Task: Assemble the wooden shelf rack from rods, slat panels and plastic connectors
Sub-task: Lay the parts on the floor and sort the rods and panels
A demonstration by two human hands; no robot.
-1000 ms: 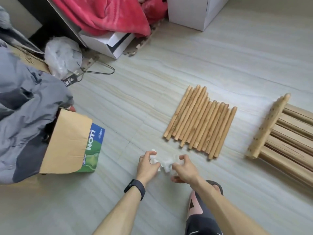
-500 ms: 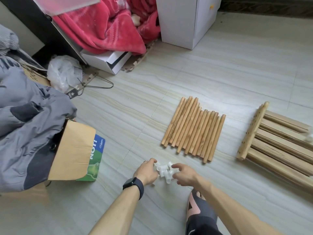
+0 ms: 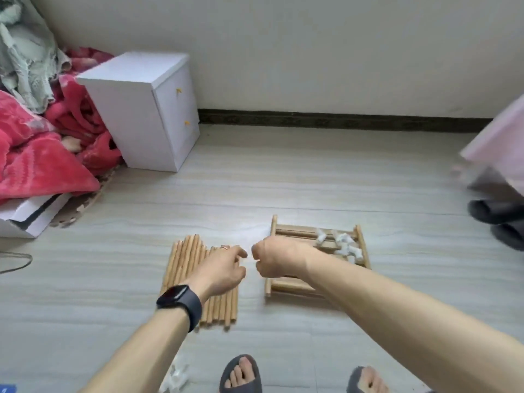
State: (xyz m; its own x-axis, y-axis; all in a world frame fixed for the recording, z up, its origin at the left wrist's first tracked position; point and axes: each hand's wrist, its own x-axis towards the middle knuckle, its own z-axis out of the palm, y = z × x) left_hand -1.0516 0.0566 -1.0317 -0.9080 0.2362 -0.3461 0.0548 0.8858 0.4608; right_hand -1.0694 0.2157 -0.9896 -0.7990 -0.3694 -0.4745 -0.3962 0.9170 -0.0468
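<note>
A row of wooden rods (image 3: 181, 268) lies side by side on the floor. To its right lies a wooden slat panel (image 3: 289, 286) with several white plastic connectors (image 3: 343, 246) scattered on its far end. My left hand (image 3: 224, 269), with a black watch on the wrist, hovers over the rods with its fingers loosely curled and nothing visible in it. My right hand (image 3: 273, 258) is curled into a fist above the panel's left rail, back towards me; nothing shows in it. The two hands nearly touch. More white connectors (image 3: 175, 378) lie on the floor by my feet.
A white drawer cabinet (image 3: 147, 109) stands at the back left beside a red blanket (image 3: 37, 154) and a white box (image 3: 25, 214). A wall and dark skirting close the back. Dark slippers (image 3: 499, 219) and a blurred pink thing (image 3: 499, 148) are at the right. My slippered feet (image 3: 241, 375) are below.
My view has swung up and to the right. Both hands rose from the floor, where they handled the white connectors, to above the rods and panel. Connectors now lie on the panel.
</note>
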